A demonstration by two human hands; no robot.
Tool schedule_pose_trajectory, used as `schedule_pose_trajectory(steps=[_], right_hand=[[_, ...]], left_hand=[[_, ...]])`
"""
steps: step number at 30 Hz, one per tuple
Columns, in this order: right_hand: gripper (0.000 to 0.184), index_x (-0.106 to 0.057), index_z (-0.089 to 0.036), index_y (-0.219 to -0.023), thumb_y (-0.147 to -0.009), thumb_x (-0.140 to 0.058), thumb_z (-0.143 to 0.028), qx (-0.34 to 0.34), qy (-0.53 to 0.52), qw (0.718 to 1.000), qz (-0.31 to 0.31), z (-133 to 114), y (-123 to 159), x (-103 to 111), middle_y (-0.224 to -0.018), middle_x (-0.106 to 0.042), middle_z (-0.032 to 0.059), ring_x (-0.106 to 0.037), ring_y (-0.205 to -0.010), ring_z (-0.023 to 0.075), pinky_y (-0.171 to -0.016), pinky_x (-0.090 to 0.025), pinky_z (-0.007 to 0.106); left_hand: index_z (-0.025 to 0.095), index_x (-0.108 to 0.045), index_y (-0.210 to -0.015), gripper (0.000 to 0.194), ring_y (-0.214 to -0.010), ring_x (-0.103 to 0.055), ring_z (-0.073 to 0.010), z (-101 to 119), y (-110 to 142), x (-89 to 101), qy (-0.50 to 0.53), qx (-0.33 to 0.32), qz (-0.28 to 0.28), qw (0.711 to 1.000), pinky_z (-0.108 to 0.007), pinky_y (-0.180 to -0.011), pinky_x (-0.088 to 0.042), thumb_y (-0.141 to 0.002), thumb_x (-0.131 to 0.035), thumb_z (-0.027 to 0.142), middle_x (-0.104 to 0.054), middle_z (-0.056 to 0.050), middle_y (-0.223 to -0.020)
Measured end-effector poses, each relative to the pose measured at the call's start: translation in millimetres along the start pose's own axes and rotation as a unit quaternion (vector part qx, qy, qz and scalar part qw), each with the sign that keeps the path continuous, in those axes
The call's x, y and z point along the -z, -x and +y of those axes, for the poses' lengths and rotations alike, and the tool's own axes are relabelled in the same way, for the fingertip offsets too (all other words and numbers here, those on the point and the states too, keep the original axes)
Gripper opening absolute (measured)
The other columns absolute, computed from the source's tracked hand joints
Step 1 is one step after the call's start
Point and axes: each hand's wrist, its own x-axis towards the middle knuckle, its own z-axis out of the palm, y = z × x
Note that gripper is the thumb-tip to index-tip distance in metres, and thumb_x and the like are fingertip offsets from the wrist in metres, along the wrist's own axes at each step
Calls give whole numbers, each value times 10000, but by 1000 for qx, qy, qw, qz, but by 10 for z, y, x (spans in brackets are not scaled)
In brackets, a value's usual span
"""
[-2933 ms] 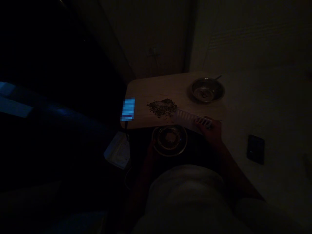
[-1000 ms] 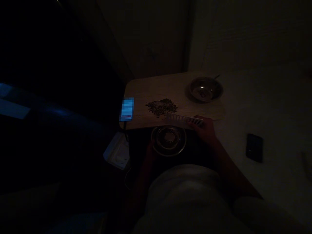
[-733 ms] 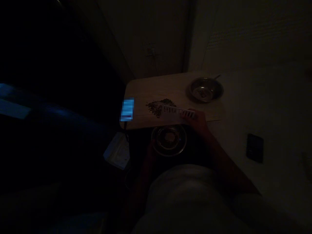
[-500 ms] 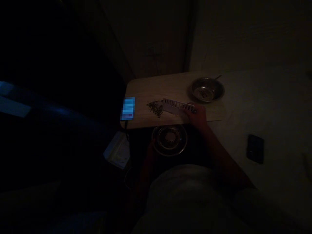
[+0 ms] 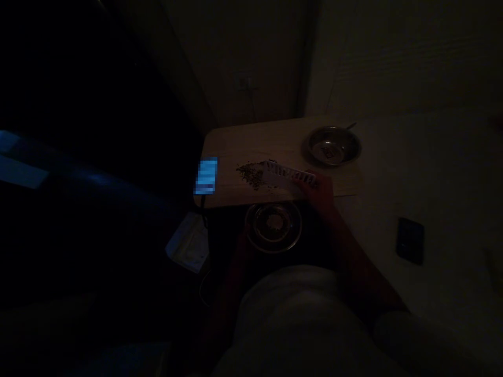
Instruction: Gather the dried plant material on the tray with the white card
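In dim light, my right hand [image 5: 320,191] is closed around one end of a white slotted piece [image 5: 288,173], its exact kind unclear. The piece rests low over the wooden board [image 5: 231,141], its far end against a scatter of small dark grains [image 5: 251,174]. Below the board's front edge is a round metal dish [image 5: 296,238], with dark bits and a pale patch in its middle. My left hand [image 5: 245,235] grips the dish's left rim; its fingers are mostly lost in shadow.
A steel bowl [image 5: 351,152] with a handle-like stick behind it stands at the board's right end. A lit phone screen [image 5: 206,175], blurred out, lies at the left end. A dark phone-like object [image 5: 409,241] rests on the pale surface at right. A pale packet [image 5: 188,243] sits lower left.
More dark grains now show spread around the far end of the slotted piece. My right hand and the dish have barely moved. The picture is dimmer.
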Motion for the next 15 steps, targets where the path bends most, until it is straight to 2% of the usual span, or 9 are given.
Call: schedule_pose_trajectory(steps=[5, 12, 15], right_hand=[[236, -701, -171, -763, -771, -666, -404, -5, -12, 1000, -28, -33, 20, 17, -641, -647, 2, -541, -566, 132, -533, -399, 241], [219, -703, -176, -760, -759, -682, -394, -9, -16, 1000, -18, -33, 92, 102, -652, -648, 2, -542, -567, 127, -536, -407, 237], [233, -700, -177, -749, -757, -689, -410, -23, -15, 1000, -14, -36, 143, 160, -636, -636, -5, -535, -562, 125, -528, -403, 234]], left_hand=[[176, -679, -1110, 347, -1230, -549, -288, -4, -15, 1, -3, -8, 4, 1000, -434, -1099, -355, -809, -592, 324, -748, -78, -1008], [176, -714, -974, 251, -1263, -516, -297, 3, 25, -37, 6, 2, -17, 1000, -452, -1111, -332, -791, -610, 313, -753, -81, -966], [183, -720, -948, 224, -1273, -506, -296, 5, 22, -26, 5, -24, -11, 1000, -440, -1114, -329, -772, -639, 296, -752, -76, -977]])
